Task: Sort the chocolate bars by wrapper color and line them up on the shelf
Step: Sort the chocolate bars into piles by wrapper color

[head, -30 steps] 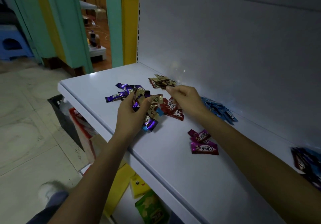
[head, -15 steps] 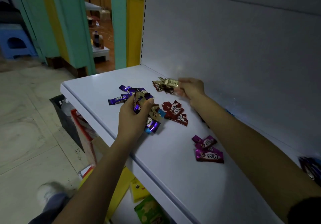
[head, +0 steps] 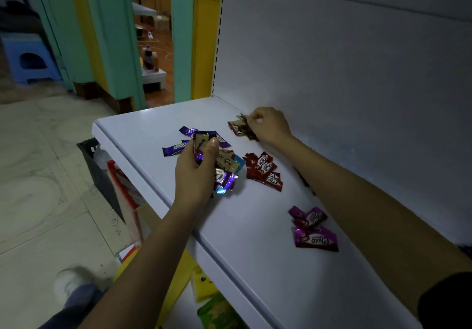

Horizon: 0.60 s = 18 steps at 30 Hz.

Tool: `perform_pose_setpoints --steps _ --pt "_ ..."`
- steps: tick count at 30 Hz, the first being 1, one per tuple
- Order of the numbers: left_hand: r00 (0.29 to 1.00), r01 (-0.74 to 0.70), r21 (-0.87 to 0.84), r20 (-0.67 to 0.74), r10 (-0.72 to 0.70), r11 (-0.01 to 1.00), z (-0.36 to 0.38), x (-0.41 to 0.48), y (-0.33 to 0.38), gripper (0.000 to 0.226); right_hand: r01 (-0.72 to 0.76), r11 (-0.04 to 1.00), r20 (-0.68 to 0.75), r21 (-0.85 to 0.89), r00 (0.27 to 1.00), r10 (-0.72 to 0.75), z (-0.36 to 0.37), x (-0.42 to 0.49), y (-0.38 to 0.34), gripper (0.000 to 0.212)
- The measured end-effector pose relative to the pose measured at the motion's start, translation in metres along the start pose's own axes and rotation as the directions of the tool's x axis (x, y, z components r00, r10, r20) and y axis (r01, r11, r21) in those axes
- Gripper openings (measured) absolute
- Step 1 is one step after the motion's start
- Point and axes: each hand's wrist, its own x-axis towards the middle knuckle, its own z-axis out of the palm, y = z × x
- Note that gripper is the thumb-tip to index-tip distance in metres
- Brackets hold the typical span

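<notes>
Both hands were occupied: the left hand (head: 196, 175) was closed round a mixed bundle (head: 226, 174) of chocolate bars at frame centre, and the right hand (head: 268, 124) was curled on the gold pile (head: 240, 129) against the back panel. Purple bars (head: 175, 148), a red pile (head: 264, 171) and a magenta pile (head: 313, 229) were laid apart on the shelf (head: 255, 226). Sorting was judged midway; one colour would next be drawn from the bundle. Bare shelf was left at lower right, and the front edge ran under the left wrist.

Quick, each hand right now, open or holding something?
Left hand: grips a mixed bunch of purple and gold foil-wrapped chocolate bars.
Right hand: pinches a gold-brown foil-wrapped chocolate bar.
</notes>
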Motion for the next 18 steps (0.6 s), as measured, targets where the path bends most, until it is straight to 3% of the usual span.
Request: perform_pose_setpoints --steps 2,4,5,7,9,13,16,18 --pt "1.0 -0.008 0.007 -0.005 0.009 1.0 0.0 0.0 0.001 0.012 0.03 0.974 -0.027 0.226 0.999 -0.024 -0.01 -0.024 -0.019 0.027" --pt "0.999 -0.032 0.017 -0.008 0.032 0.999 -0.001 -0.001 0.001 0.015 -0.016 0.867 0.109 0.499 0.993 -0.044 -0.022 -0.057 -0.043 0.038" --pt "0.999 -0.043 0.024 -0.012 0.043 0.999 -0.001 -0.001 0.001 0.016 -0.057 0.835 0.211 0.548 0.975 -0.072 -0.027 -0.073 -0.051 0.04" --pt "0.998 -0.06 0.024 -0.017 0.06 0.998 -0.002 -0.002 0.002 0.018 -0.038 0.83 0.307 0.557 0.938 -0.163 -0.031 -0.099 -0.058 0.028" --pt "0.999 -0.049 0.013 -0.003 0.049 0.999 -0.003 -0.003 0.004 0.022 -0.002 0.808 0.287 0.589 0.935 -0.207 -0.029 -0.112 -0.058 0.014" --pt "0.996 -0.016 0.082 0.089 0.009 0.997 -0.006 -0.005 0.005 0.021 -0.036 0.807 0.239 0.59 0.962 -0.132 -0.021 -0.116 -0.055 0.013" --pt "0.989 -0.025 0.116 0.146 0.008 0.993 -0.009 -0.007 0.004 0.036 -0.061 0.786 0.19 0.615 0.979 -0.072 -0.018 -0.117 -0.053 0.012" --pt "0.988 -0.039 0.117 0.155 0.021 0.992 -0.01 -0.008 0.005 0.028 -0.104 0.771 0.204 0.628 0.978 -0.034 -0.02 -0.12 -0.054 0.01"
